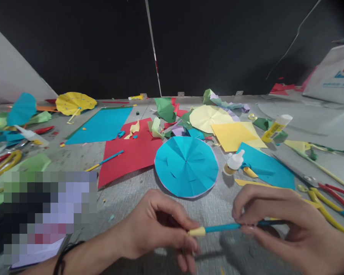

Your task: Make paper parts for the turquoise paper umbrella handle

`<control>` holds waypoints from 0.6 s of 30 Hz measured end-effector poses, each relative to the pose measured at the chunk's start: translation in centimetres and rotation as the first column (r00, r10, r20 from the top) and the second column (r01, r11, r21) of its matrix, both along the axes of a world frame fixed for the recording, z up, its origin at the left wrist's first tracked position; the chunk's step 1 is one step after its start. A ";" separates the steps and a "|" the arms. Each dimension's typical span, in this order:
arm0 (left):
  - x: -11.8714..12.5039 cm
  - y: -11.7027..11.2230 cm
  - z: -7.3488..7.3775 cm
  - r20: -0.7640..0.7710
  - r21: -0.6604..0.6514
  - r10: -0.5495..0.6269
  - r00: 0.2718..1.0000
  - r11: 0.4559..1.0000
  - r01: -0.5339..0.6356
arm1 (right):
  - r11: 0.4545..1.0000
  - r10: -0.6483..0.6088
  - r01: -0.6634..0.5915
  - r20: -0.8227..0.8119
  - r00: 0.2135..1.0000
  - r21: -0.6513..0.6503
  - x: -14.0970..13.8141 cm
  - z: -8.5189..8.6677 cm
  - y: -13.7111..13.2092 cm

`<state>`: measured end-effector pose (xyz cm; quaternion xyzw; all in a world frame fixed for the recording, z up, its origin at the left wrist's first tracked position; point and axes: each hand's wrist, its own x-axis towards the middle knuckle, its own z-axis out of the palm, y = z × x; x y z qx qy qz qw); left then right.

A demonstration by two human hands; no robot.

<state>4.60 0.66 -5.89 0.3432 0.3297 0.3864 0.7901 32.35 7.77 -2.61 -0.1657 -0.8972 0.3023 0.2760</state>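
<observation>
Pinching the yellow end of a blue paper stick, my left hand has thumb and fingers closed on it, while my right hand clamps the blue length farther along. On my remote feed, the stick runs roughly level above the gray table, nearer the camera than a creased blue disc. A white dropper bottle stands just beside the disc.

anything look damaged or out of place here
Mostly clutter: the crumpled green paper beyond the blue disc looks discarded, and a ragged cream scrap lies on the red sheet. The held stick looks straight where visible.
</observation>
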 end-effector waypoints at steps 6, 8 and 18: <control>-0.7 -0.6 -0.5 0.091 -0.094 -0.195 0.977 0.975 0.204 | 0.963 0.102 -0.102 -0.016 0.995 -0.249 0.3 0.1 -0.2; -0.8 -0.6 -0.8 0.073 -0.058 -0.231 0.970 0.970 0.236 | 0.952 0.100 -0.111 -0.052 0.994 -0.285 0.3 -0.3 -0.3; -1.3 0.0 -1.5 -0.158 0.371 -0.247 0.956 0.882 0.289 | 0.917 0.090 -0.113 -0.079 0.993 -0.383 -0.2 -0.7 -0.9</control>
